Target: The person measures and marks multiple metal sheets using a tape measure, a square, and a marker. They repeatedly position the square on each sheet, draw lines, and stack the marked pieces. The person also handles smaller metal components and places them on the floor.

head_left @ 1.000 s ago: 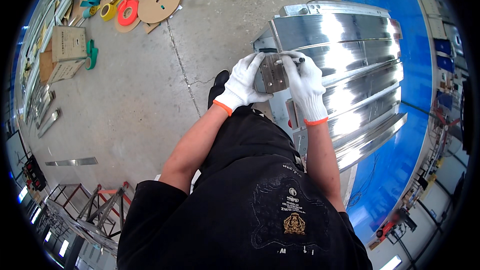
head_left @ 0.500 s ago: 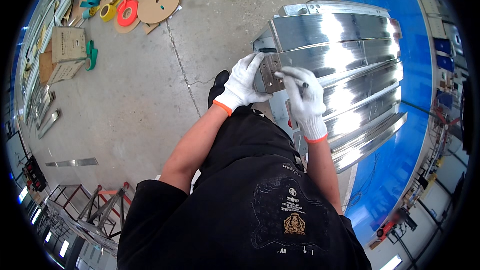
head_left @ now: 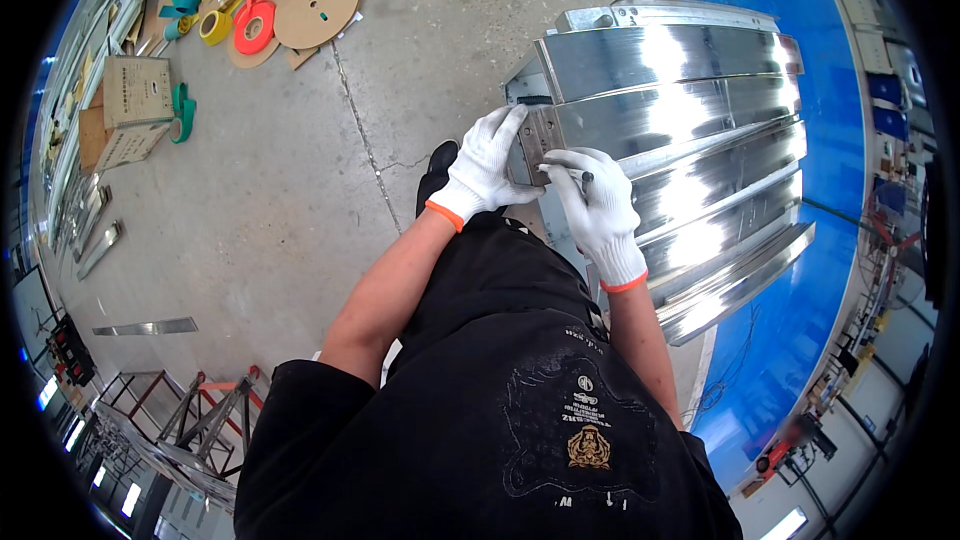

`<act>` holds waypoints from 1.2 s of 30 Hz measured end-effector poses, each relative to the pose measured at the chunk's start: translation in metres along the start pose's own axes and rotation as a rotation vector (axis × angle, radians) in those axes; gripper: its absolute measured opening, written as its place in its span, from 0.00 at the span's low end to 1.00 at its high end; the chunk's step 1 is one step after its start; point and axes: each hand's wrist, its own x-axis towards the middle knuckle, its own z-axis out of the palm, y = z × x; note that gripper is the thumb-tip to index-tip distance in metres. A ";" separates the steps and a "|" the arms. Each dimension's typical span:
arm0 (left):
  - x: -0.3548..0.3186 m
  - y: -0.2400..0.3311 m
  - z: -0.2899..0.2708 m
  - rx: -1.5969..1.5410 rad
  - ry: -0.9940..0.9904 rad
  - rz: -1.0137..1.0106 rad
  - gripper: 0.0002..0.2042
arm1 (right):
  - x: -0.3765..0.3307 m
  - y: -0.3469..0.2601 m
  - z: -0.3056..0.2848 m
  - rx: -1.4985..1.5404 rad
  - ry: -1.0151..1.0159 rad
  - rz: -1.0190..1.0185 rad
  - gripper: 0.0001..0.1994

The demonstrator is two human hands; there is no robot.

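Observation:
My left hand, in a white knitted glove with an orange cuff, grips a flat drilled metal plate between thumb and fingers. The plate lies against the near left end of a stack of shiny metal profiles. A slim pen-shaped tool with a dark end sticks out of my right hand, gloved the same way and closed around it. Its other end points at the lower part of the plate; whether the tip touches is hidden by my fingers.
Rolls of coloured tape and a cardboard disc lie on the floor at the far left, near a wooden box. Blue flooring runs along the right. A loose metal strip and a steel frame are at the left.
My right hand has moved slightly left and down along the plate, bringing the pen-shaped tool to its lower part. My left hand stays in place on the plate.

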 end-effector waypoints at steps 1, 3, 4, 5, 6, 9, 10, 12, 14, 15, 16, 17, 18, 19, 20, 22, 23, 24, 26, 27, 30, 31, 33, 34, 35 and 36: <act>0.000 0.000 0.000 0.001 0.000 -0.002 0.61 | 0.002 -0.001 -0.001 0.002 -0.016 0.023 0.06; 0.000 0.001 -0.001 0.005 0.000 -0.005 0.61 | 0.004 -0.005 -0.003 -0.053 -0.024 0.014 0.05; 0.000 0.001 -0.002 0.002 -0.001 -0.006 0.61 | 0.005 -0.007 -0.004 -0.080 -0.028 0.009 0.05; 0.000 0.001 -0.002 0.000 -0.002 -0.008 0.61 | 0.005 -0.009 -0.004 -0.094 -0.025 0.010 0.05; 0.000 0.001 -0.001 -0.003 -0.003 -0.009 0.61 | 0.005 -0.012 -0.004 -0.108 -0.021 0.011 0.05; 0.000 0.000 0.000 -0.014 0.016 0.008 0.61 | 0.004 -0.011 -0.003 -0.111 0.008 -0.080 0.05; 0.000 0.001 -0.001 -0.011 0.007 0.005 0.61 | 0.004 -0.010 -0.002 -0.106 0.020 -0.124 0.06; 0.000 0.001 -0.003 -0.004 -0.011 -0.003 0.61 | -0.003 -0.002 -0.004 0.024 0.060 -0.024 0.06; 0.001 0.002 -0.005 -0.021 0.002 0.000 0.60 | -0.005 0.002 -0.010 0.043 0.145 -0.022 0.07; 0.002 0.003 -0.005 -0.032 0.008 0.003 0.60 | -0.006 0.005 -0.013 0.031 0.160 -0.012 0.07; 0.002 0.004 -0.005 -0.026 0.003 -0.004 0.60 | -0.007 0.007 -0.016 0.019 0.174 -0.001 0.07; 0.002 0.004 -0.006 -0.020 -0.001 -0.011 0.60 | -0.007 0.008 -0.017 0.010 0.159 0.001 0.08; 0.001 0.004 -0.006 -0.013 -0.007 -0.016 0.60 | -0.008 0.009 -0.017 0.002 0.146 0.003 0.08; 0.001 0.004 -0.005 -0.020 -0.004 -0.011 0.60 | -0.009 0.010 -0.017 -0.007 0.132 0.006 0.08; 0.001 0.003 -0.005 -0.027 -0.001 -0.006 0.60 | -0.010 0.011 -0.017 -0.022 0.127 -0.003 0.08; 0.002 0.003 -0.005 -0.031 -0.002 -0.003 0.60 | -0.009 0.014 -0.015 -0.051 0.115 -0.018 0.08; 0.002 0.003 -0.005 -0.029 -0.005 -0.005 0.60 | -0.009 0.014 -0.016 -0.040 0.118 -0.004 0.08; 0.001 0.004 -0.005 -0.026 -0.007 -0.008 0.60 | -0.009 0.013 -0.015 -0.028 0.121 0.010 0.08; 0.001 0.003 -0.005 -0.027 0.000 -0.001 0.60 | -0.008 0.013 -0.014 -0.022 0.115 0.022 0.07; 0.001 0.003 -0.005 -0.029 0.004 0.003 0.60 | -0.008 0.013 -0.013 -0.031 0.107 0.019 0.07; 0.002 0.004 -0.004 -0.031 0.013 0.008 0.60 | -0.006 0.011 -0.012 -0.020 0.120 0.016 0.07; 0.002 0.004 -0.004 -0.031 0.009 0.003 0.60 | -0.005 0.010 -0.012 -0.011 0.130 0.016 0.07; 0.001 0.005 -0.005 -0.030 0.000 -0.006 0.60 | -0.002 0.009 -0.010 0.059 0.113 0.078 0.06; 0.001 0.005 -0.005 -0.027 0.000 -0.006 0.60 | 0.000 0.009 -0.010 0.094 0.104 0.110 0.06; 0.001 0.005 -0.005 -0.025 -0.001 -0.007 0.60 | 0.001 0.007 -0.012 0.050 0.084 0.102 0.06; 0.000 0.005 -0.005 -0.021 -0.002 -0.009 0.60 | 0.004 0.005 -0.015 0.008 0.063 0.093 0.05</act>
